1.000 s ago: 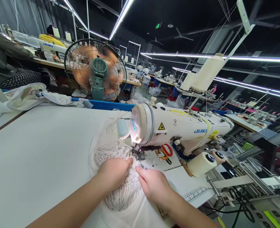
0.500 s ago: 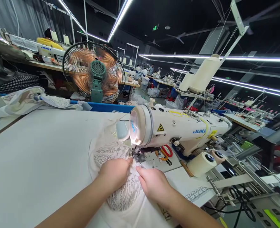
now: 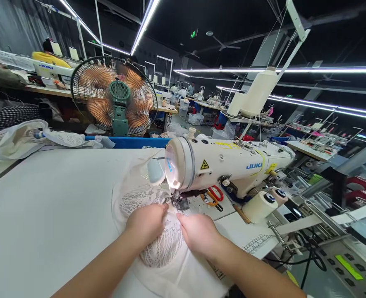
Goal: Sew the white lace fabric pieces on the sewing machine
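Observation:
White lace fabric (image 3: pixel 162 250) with a smooth, plain part lies under the needle area of a white sewing machine (image 3: pixel 214 161). My left hand (image 3: pixel 147 223) pinches the lace just left of the presser foot (image 3: pixel 177 202). Close in front of the foot, my right hand (image 3: pixel 198 231) grips the fabric's edge between thumb and fingers. Both hands are closed, and their fingertips sit a short way apart. More of the lace spreads behind my left hand on the white table (image 3: pixel 61 207). The needle tip is too small to make out.
Right of the needle lie red- and orange-handled scissors (image 3: pixel 215 193). Thread cones (image 3: pixel 260 207) stand by the machine's base, and others (image 3: pixel 259 91) on the stand above. A fan (image 3: pixel 116 95) is behind the table. More lace fabric (image 3: pixel 37 138) lies at the far left.
The whole view has shifted a little, so most things appear further left. Both hands keep their hold on the lace fabric near the presser foot, with little other movement.

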Available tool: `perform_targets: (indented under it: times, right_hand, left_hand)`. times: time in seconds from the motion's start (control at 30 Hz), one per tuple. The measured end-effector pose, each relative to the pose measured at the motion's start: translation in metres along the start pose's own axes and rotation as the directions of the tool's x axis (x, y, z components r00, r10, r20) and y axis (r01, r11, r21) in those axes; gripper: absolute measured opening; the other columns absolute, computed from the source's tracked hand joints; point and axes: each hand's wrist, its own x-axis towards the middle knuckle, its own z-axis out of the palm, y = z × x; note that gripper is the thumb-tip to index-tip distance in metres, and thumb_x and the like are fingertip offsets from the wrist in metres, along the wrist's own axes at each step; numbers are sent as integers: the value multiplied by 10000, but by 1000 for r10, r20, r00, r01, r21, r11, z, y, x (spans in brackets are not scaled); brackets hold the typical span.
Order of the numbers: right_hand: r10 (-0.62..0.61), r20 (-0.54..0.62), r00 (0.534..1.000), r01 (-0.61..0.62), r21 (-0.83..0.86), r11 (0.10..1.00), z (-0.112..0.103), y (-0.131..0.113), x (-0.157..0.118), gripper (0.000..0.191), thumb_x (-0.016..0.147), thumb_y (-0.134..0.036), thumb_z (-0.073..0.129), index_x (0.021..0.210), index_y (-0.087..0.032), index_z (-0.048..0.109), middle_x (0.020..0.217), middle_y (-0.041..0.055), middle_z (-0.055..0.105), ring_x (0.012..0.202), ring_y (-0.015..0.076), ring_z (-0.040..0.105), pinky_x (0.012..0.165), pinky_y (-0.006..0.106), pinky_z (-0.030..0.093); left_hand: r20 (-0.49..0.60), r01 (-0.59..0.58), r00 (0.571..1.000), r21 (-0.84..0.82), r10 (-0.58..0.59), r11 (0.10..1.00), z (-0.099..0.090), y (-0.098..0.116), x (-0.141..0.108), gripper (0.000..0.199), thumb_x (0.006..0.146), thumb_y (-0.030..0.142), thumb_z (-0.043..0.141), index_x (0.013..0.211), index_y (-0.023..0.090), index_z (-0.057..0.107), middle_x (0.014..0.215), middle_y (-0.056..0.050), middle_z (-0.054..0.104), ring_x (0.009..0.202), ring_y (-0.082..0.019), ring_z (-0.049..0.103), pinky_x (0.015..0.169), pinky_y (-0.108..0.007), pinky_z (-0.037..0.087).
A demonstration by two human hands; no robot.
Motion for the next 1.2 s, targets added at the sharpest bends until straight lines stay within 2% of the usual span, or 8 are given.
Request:
perform_targets:
  times: [0.23, 0.33, 0.43, 0.53, 0.67, 0.83, 1.0, 1.2]
  right_hand:
    - [24, 39, 999, -23, -29, 999, -7, 0, -9, 434, 592, -12, 605, 1002, -145, 650, 565, 53, 624, 438, 209, 548, 358, 262, 211]
    - [-58, 28, 998, 58, 11, 998, -13, 9, -27, 351, 645, -80, 598, 966, -217, 639, 649, 28, 641, 508, 204, 573, 381, 274, 201]
    - [-159, 45, 986, 158, 35, 987, -13, 18, -39, 344, 723, -162, 575, 1056, -241, 614, 691, 30, 654, 551, 208, 577, 393, 293, 185]
    - [-186, 75, 980, 182, 55, 982, -9, 23, -40, 429, 750, -161, 559, 1171, -238, 571, 704, 35, 669, 569, 207, 574, 398, 294, 184]
    - [-154, 85, 984, 145, 109, 983, -8, 26, -27, 426, 759, -148, 540, 1170, -254, 570, 711, 25, 667, 592, 205, 576, 416, 283, 192]
    - [-149, 246, 958, 121, 126, 985, -20, 27, -13, 488, 765, -142, 512, 1240, -254, 510, 667, 10, 635, 543, 187, 550, 418, 255, 258]
    - [-105, 286, 953, 82, 90, 993, -20, 22, -3, 630, 736, -166, 575, 1341, -245, 418, 659, 40, 637, 527, 222, 569, 426, 259, 338]
    - [-60, 401, 914, 30, 80, 996, -15, 13, 8, 842, 700, -149, 646, 1440, -184, 247, 656, 80, 652, 538, 253, 589, 449, 306, 429]
  left_hand:
    - [-40, -24, 999, 172, 32, 985, -19, 3, -12, 379, 888, 176, 293, 841, 100, 662, 956, -178, 615, 807, -304, 622, 620, -389, 491]
    - [43, -43, 999, 253, 33, 967, -26, 9, -25, 479, 855, 465, 432, 955, 66, 677, 1087, -233, 601, 1023, -400, 543, 807, -533, 462]
    - [187, -15, 981, 292, -41, 956, -28, 13, -32, 800, 692, 620, 564, 1237, 36, 541, 1371, -267, 419, 1268, -453, 333, 948, -656, 328]
    - [258, 16, 961, 316, -102, 949, -26, 10, -29, 944, 669, 576, 610, 1368, -7, 358, 1477, -260, 195, 1341, -448, 206, 949, -674, 318]
    - [270, 22, 955, 333, -118, 943, -22, -1, -18, 937, 714, 514, 601, 1398, -33, 267, 1492, -241, 103, 1356, -440, 169, 943, -660, 347]
    - [243, 61, 958, 351, -154, 934, -22, -13, -8, 944, 739, 535, 560, 1425, 1, 192, 1510, -177, 81, 1374, -396, 155, 988, -635, 335]
    - [214, 46, 969, 329, -122, 943, -22, -27, 2, 963, 736, 526, 567, 1445, 41, 132, 1520, -164, 81, 1386, -378, 106, 1047, -628, 259]
    - [116, 61, 989, 229, -89, 971, -16, -47, 14, 885, 743, 467, 554, 1433, 33, 211, 1496, -207, 210, 1376, -397, 142, 1029, -650, 262]
